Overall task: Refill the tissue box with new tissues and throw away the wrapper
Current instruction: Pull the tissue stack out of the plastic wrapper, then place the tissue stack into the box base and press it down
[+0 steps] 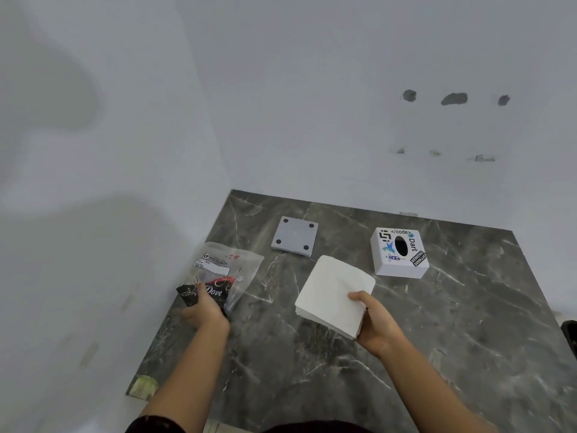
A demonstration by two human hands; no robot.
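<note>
Above the desk [437,339] I see my right hand [379,323] gripping the tissue stack [331,292], left hand [204,307] pinching the seemingly empty wrapper [218,273]; box [399,253] sits beyond.

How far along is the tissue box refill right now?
Done: the tissue stack is out of the wrapper. In hand: right hand holds the stack, left hand grips the wrapper. Left: load the tissue box, refit its base plate, bin the wrapper.

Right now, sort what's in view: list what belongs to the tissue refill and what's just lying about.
Belongs: tissue stack in right hand; wrapper in left hand; tissue box; grey base plate.
Lying about: greenish scrap at the marble slab corner.
</note>
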